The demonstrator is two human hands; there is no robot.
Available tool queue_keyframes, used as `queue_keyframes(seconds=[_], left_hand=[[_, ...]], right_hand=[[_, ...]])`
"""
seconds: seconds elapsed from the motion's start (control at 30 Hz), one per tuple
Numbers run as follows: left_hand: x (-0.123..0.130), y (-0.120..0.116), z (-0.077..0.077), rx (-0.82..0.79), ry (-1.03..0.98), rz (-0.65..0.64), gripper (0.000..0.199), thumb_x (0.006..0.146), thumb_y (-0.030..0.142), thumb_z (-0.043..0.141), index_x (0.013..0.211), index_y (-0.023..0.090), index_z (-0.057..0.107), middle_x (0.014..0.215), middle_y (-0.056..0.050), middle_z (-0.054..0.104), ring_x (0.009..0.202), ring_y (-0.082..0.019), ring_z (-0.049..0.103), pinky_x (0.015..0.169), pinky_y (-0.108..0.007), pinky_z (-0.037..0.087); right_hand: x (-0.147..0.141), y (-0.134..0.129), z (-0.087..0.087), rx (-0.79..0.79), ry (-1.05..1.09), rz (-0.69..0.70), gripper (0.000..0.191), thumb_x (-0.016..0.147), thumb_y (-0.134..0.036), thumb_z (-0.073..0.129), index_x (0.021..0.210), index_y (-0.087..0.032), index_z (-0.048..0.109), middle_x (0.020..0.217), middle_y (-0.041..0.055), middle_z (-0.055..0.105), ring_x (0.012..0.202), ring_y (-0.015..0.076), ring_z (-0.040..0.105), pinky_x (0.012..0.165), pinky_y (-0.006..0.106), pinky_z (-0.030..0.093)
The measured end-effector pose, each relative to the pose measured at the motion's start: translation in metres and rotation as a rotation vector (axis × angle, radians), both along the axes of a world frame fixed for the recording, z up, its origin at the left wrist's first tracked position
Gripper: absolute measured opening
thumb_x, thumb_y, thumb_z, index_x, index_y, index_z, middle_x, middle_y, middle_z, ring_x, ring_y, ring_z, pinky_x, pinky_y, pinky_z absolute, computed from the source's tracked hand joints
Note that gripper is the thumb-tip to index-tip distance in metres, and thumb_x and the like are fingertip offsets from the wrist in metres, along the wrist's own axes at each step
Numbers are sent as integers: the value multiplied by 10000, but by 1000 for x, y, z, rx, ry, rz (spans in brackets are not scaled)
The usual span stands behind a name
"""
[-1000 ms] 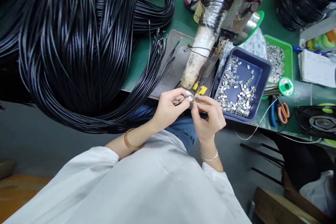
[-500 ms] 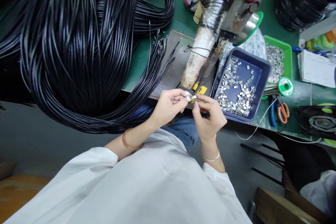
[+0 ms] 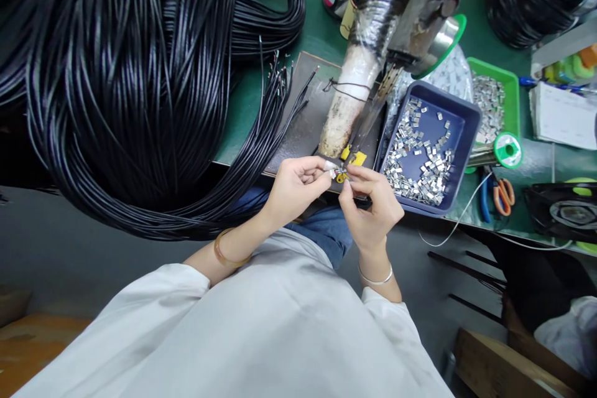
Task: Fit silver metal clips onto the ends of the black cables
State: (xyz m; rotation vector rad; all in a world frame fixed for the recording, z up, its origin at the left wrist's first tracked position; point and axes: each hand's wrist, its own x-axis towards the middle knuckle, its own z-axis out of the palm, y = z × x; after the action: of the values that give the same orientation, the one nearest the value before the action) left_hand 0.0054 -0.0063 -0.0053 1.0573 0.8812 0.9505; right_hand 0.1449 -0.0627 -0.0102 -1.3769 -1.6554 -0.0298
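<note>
Both hands meet at the table's front edge around a small silvery metal connector [image 3: 341, 170]. My left hand [image 3: 298, 189] is closed in a pinch at its left side, with white wrapping on the fingertips. From the right, my right hand [image 3: 372, 202] pinches the same piece between thumb and fingers. Its fine details are too small to make out. Just behind the fingertips sits a yellow fixture [image 3: 357, 158] beneath a soldering iron-like metal rod [image 3: 368, 122]. Beside my right hand stands a dark blue tray [image 3: 467, 113] with many similar metal pieces [image 3: 433, 181].
A large bundle of black cables [image 3: 135, 93] covers the left, its stripped ends [image 3: 280, 74] on a dark board [image 3: 308, 112]. A wrapped duct [image 3: 347, 87] comes down behind my hands. Rightward are a green tray [image 3: 515, 96], solder spool [image 3: 508, 150], orange-and-blue cutters [image 3: 502, 198] and papers [image 3: 564, 118].
The metal connector appears turned slightly between my fingertips and looks less bright. Both hands stay in nearly the same place, and the view has shifted a little.
</note>
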Motion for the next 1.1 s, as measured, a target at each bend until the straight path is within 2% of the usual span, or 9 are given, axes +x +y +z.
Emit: queue_keyframes(seconds=[0.17,0.3,0.5,0.6,0.73,0.8,0.93,1.0,1.1], left_hand=[[-1,-1,-1,-37,32,-37,62,713,136,642,765,114,668,484,58,536,419,-39,464,437,-146,360],[-1,-4,1,-48,3,-110,24,726,145,637,718,127,624,523,41,585,420,-38,483,441,-145,395],[-2,-15,-9,164,86,-87,98,820,216,660,800,121,671,656,6,623,552,-62,540,522,-164,451],[-3,-19,-13,178,30,-112,93,856,211,636,853,126,673,707,-5,656,561,-60,556,537,-164,472],[-4,-19,-13,74,-78,-147,99,860,224,635,842,126,632,673,2,653,471,-44,509,458,-159,427],[-5,-17,-12,17,-145,-167,130,855,252,655,840,127,625,625,16,636,436,-34,471,442,-157,396],[-5,-12,-9,-30,-200,-148,158,847,270,683,806,123,638,553,43,586,445,-30,452,481,-159,393],[-5,-10,-8,-41,-194,-126,154,834,256,694,776,121,646,553,43,577,474,-37,480,503,-160,403],[-2,-8,-8,-48,-181,-98,128,805,228,709,757,118,664,564,38,577,503,-46,506,515,-162,408]], right_hand=[[2,-1,1,-64,56,13,129,855,-109,649,903,-226,622,1010,30,750,907,135,725,694,241,592],[6,-5,8,-66,71,-51,160,870,-116,650,966,-241,677,887,6,709,803,117,687,643,228,563],[0,-11,10,-145,-64,-18,113,882,-146,651,947,-236,667,815,-17,692,733,98,669,652,214,543],[-2,-11,7,-218,46,-47,30,904,-195,629,909,-224,629,785,-34,683,675,83,672,644,195,558],[1,-11,8,-355,214,46,48,917,-263,620,899,-222,637,777,-40,687,636,89,690,606,196,581],[3,-12,8,-295,230,-17,69,917,-278,619,940,-230,662,752,-41,683,587,90,673,554,204,565],[3,-13,7,27,364,-155,246,949,-253,554,1192,-277,578,664,-74,647,487,90,620,530,236,560],[3,-12,3,84,378,-154,262,955,-214,535,1209,-281,542,775,-51,715,605,116,706,647,289,620],[4,-11,-3,24,213,-130,160,921,-168,591,1059,-247,601,939,0,762,855,163,765,797,339,639]])
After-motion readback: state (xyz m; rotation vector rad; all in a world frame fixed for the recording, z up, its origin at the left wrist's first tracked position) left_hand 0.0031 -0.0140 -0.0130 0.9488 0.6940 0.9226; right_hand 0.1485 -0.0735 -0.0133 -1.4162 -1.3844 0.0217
